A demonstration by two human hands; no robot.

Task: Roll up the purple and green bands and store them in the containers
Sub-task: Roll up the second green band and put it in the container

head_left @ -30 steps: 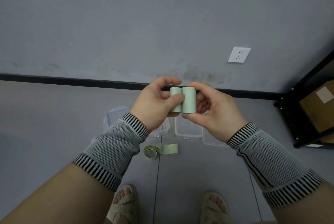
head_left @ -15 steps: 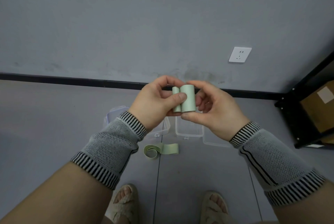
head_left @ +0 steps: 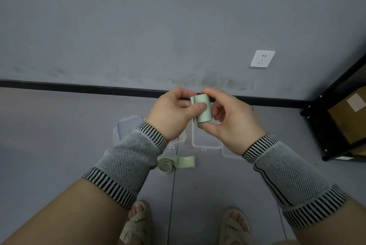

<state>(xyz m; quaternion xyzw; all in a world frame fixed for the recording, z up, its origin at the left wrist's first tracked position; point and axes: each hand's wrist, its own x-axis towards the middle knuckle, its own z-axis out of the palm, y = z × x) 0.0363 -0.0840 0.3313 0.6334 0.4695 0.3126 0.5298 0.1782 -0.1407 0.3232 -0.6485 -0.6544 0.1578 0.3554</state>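
1. Left hand [head_left: 174,114]: raised in front of the body, fingers curled. The thumb presses across the front of the rolled green band [head_left: 202,111]; the remaining fingers close behind it.
2. Right hand [head_left: 231,124]: raised opposite the left hand, fingers curled. The thumb supports the lower end of the roll, the index finger arches over its upper end, and the other fingers curl beside it.
3. Rolled green band: held upright between both hands, above the floor [head_left: 59,136]. A narrow outer flap shows at the left edge of the roll, next to the left thumb.
4. Second green band [head_left: 176,162]: lies on the floor below the hands, near the left wrist sleeve [head_left: 126,161]. One end is loosely coiled; the other end lies flat, pointing right.
5. Clear containers: one with a purple-tinted lid [head_left: 128,126] sits on the floor, partly hidden by the left wrist. An open clear container [head_left: 206,142] sits under the hands. A flat clear lid [head_left: 229,153] lies just beside it, partly hidden by the right wrist.
6. Right wrist sleeve [head_left: 293,173]: grey mesh with striped cuffs, matching the left.
7. Surroundings: a white wall socket [head_left: 262,58], a black shelf frame [head_left: 336,106] holding a cardboard box [head_left: 350,114], and sandalled feet [head_left: 136,223] at the lower edge.
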